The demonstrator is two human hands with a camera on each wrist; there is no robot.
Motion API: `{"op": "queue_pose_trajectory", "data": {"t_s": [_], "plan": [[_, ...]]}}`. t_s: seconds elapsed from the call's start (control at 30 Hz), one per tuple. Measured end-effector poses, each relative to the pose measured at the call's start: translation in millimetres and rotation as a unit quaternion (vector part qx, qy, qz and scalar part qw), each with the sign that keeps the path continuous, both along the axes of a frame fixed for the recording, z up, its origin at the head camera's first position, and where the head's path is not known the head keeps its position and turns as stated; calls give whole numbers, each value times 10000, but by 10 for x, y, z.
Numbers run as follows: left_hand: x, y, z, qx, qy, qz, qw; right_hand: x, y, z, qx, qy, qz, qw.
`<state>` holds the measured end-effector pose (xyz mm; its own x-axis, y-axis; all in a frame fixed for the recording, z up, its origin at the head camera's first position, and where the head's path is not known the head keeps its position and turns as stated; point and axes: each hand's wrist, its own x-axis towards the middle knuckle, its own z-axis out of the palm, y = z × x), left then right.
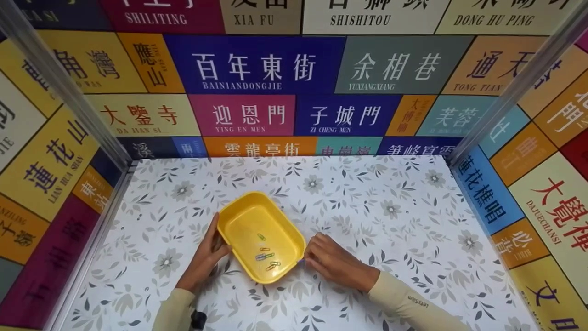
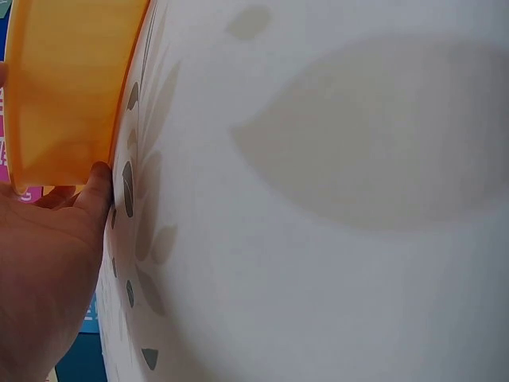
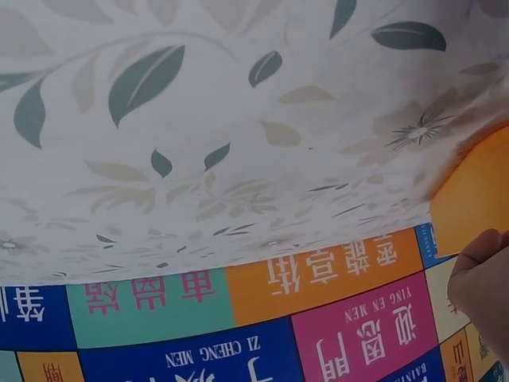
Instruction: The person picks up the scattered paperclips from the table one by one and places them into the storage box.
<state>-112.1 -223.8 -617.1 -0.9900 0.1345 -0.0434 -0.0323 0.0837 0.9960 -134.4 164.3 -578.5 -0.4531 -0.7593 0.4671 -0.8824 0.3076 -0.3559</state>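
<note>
A yellow plastic tray (image 1: 239, 218) lies tilted on the patterned tabletop, with several coloured paper clips (image 1: 262, 256) towards its near end. My left hand (image 1: 206, 255) grips the tray's left side; in the left wrist view its thumb (image 2: 97, 179) presses against the yellow outer wall (image 2: 67, 103). At the right rim, my right hand (image 1: 337, 262) has its fingers curled. A small blue piece (image 1: 300, 261), seemingly a paper clip, shows at those fingertips over the rim. In the right wrist view, a finger (image 3: 477, 247) stands beside the tray's edge (image 3: 477, 199).
The tabletop (image 1: 390, 248) is white with grey leaves and flowers. Behind it stands a wall (image 1: 257, 64) of coloured panels with Chinese lettering, and similar panels rise on both sides. Transparent corner posts (image 1: 78, 87) mark the back corners.
</note>
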Motion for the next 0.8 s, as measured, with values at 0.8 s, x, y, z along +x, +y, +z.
{"op": "queue_pose_trajectory", "data": {"t_s": [0.8], "plan": [[16, -1, 8, 60, 99, -70, 9999, -132, -194, 172, 483, -30, 106, 9988]]}}
